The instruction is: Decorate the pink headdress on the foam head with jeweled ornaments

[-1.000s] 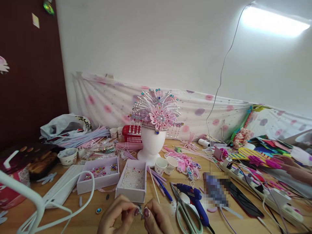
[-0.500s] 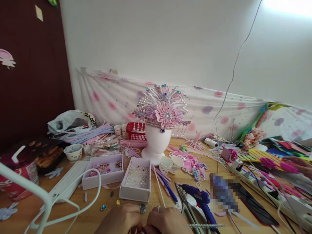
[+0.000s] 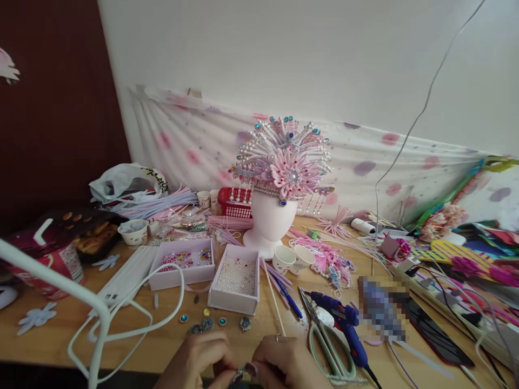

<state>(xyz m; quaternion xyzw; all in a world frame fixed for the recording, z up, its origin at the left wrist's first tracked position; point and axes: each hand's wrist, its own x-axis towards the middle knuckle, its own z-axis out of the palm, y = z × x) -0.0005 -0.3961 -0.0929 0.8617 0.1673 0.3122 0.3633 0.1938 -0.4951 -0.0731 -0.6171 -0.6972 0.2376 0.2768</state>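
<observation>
Faces, across a wooden counter point(image 3: 52, 340), a pink headdress point(image 3: 286, 167) on a white mannequin head point(image 3: 272, 219) at twelve o'clock. Pinches in left hand point(image 3: 200, 359) and right hand point(image 3: 290, 359), close together at six o'clock, a small glinting piece point(image 3: 240, 371), mostly hidden and too tiny to identify.

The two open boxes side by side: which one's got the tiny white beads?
The right box holds mostly tiny white beads; the left box holds bigger, colourful gems.
</observation>
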